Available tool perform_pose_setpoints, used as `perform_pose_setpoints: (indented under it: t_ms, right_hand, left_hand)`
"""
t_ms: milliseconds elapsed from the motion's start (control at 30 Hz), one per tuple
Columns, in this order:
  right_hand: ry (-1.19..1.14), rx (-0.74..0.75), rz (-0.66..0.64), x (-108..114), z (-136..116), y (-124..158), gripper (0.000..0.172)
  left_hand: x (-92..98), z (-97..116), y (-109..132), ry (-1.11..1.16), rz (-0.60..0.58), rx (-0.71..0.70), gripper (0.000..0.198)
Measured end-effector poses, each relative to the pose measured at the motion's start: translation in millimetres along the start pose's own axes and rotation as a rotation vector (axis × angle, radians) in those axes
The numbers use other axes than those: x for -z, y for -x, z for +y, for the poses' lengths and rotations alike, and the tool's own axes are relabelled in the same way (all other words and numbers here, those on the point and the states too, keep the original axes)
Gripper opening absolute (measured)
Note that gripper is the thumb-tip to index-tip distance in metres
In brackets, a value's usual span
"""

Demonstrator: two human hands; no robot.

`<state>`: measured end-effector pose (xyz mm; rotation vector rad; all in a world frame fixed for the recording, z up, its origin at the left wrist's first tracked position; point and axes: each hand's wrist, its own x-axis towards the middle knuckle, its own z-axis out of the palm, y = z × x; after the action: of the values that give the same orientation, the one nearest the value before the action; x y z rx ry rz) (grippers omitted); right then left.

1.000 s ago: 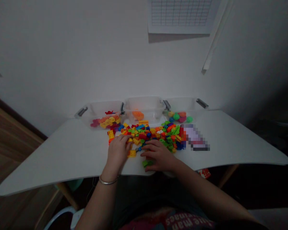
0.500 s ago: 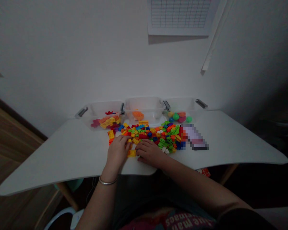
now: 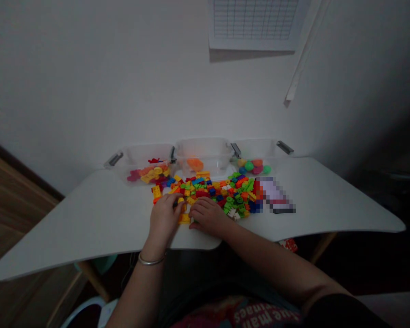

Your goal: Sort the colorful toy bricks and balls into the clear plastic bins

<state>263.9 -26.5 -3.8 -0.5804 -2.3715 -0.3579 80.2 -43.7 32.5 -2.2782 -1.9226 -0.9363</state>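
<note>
Left tub (image 3: pixel 123 165) at the back of the table (image 3: pixel 89 218), mixed red and yellow pieces in it; my left hand (image 3: pixel 164 218) at the near edge of the brick pile (image 3: pixel 218 191), fingers bent, tips on small yellow pieces, can't tell if it grips one; yellow brick (image 3: pixel 185 219) just beside it on the thumb side, long axis roughly across the table, lying between both hands, about equally near each, touching or nearly so; my right hand (image 3: pixel 208 215) palm down, fingers loose and pointing left at that brick, nothing seen held; middle tub (image 3: pixel 205 148) behind the pile, one orange piece inside; right tub (image 3: pixel 263 148) with round coloured pieces.
</note>
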Motion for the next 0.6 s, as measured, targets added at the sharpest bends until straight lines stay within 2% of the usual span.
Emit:
perform_pose_setpoints:
  t_ms: [67,200,333,433,600]
  right_hand:
    - [-0.03,-0.045,0.023,1.5,-0.7,1.2,0.031]
    - [-0.101,-0.228,0.093,5.5,0.3,4.7,0.034]
    - [-0.107,-0.358,0.185,9.6,2.9,7.5,0.037]
    - [-0.128,-0.356,0.212,11.2,3.4,8.5,0.038]
    - [-0.15,-0.397,0.143,11.4,4.5,11.0,0.023]
  left_hand:
    - [-0.2,0.2,0.1,-0.011,0.003,0.003,0.027]
    - [-0.1,0.3,-0.8,0.008,0.035,-0.007,0.028]
    - [-0.6,6.7,-0.7,0.156,0.06,-0.05,0.028]
    - [-2.9,19.9,2.5,0.321,0.03,-0.052,0.029]
    - [-10.1,43.9,11.5,0.495,-0.09,-0.041,0.029]
